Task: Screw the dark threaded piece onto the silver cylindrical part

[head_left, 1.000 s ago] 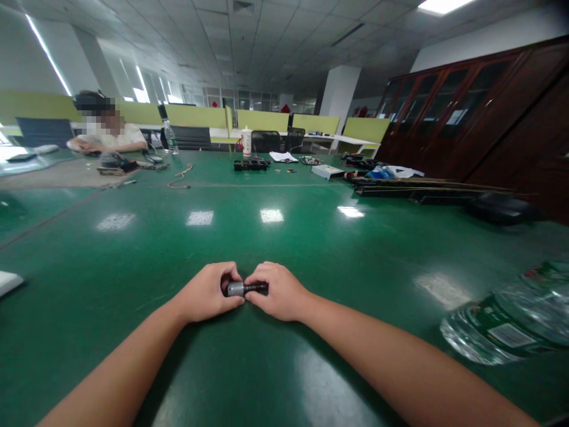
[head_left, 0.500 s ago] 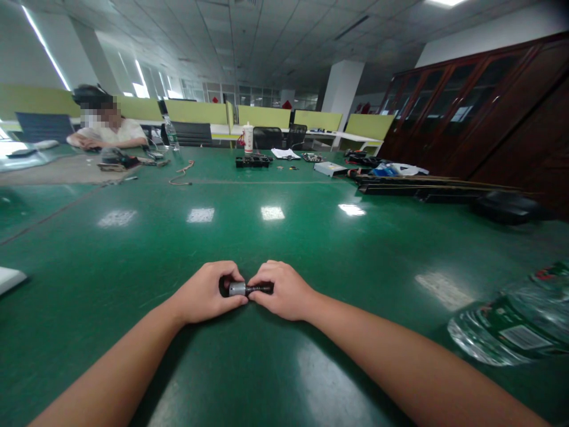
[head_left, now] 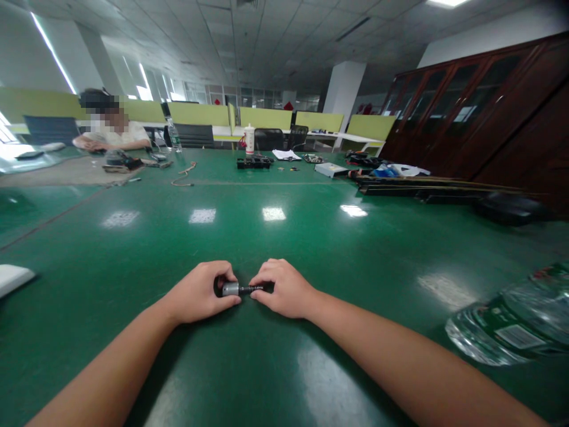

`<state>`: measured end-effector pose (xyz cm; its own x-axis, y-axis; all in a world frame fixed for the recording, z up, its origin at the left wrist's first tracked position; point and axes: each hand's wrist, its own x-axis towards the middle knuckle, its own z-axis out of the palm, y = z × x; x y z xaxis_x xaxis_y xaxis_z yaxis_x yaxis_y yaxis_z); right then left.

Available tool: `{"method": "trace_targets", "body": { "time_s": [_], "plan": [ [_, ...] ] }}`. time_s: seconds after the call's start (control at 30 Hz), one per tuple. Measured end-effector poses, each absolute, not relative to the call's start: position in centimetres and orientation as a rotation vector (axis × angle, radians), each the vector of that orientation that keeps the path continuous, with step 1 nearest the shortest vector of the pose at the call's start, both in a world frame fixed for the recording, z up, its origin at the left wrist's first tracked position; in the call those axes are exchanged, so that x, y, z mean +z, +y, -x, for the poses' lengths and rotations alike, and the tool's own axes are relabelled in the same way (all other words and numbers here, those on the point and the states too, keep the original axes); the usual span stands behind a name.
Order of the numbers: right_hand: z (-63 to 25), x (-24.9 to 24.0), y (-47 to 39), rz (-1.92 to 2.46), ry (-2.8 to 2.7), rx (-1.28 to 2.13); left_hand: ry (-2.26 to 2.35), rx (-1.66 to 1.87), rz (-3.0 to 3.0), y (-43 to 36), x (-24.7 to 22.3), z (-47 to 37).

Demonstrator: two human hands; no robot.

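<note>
Low over the green table, my left hand (head_left: 200, 292) is closed around a short silver cylinder (head_left: 230, 289), with thumb and fingers at its sides. From the cylinder's right end runs a thin dark rod (head_left: 245, 290), roughly level. The fingertips of my right hand (head_left: 284, 289) pinch the far part of this rod, which looks ridged there. A narrow gap separates the two hands, and the rod spans it. Whether cylinder and rod are one piece, I cannot tell. The palms hide the outer ends.
A large clear bottle (head_left: 511, 320) with a green label lies at the right. The corner of a white object (head_left: 15, 279) shows at the left edge. Across the table are a black part (head_left: 255, 162), a grey metal box (head_left: 331, 169) and long dark strips (head_left: 422, 185). A person (head_left: 113, 127) sits at the far left.
My left hand has shifted slightly left with the silver cylinder, widening the gap between the hands. More of the dark rod now shows. My right hand has stayed almost in place.
</note>
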<state>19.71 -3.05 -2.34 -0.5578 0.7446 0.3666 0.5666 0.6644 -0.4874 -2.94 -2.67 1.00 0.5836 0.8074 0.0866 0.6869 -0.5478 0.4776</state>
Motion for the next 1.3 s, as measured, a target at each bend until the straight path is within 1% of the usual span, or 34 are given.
{"method": "trace_targets", "body": {
  "time_s": [0.5, 0.67, 0.73, 1.1, 1.3],
  "plan": [
    [-20.2, -2.3, -2.6, 1.058, -2.294, 0.475, 1.249, 0.398, -2.365, -2.4, 1.2, 3.5],
    [-20.9, -2.4, -1.7, 1.288, -2.146, 0.443, 1.272, 0.420, -2.361, -2.2, 1.1, 3.8],
    [-21.2, -2.5, -1.5, 1.312, -2.105, 0.477, 1.281, 0.426, -2.355, -2.2, 1.0, 3.9],
    [-20.7, -2.3, -2.0, 1.194, -2.228, 0.459, 1.279, 0.438, -2.334, -2.3, 0.9, 3.9],
    [-20.3, -2.2, -2.2, 1.062, -2.250, 0.522, 1.268, 0.442, -2.329, -2.4, 0.8, 3.3]
  ]
}}
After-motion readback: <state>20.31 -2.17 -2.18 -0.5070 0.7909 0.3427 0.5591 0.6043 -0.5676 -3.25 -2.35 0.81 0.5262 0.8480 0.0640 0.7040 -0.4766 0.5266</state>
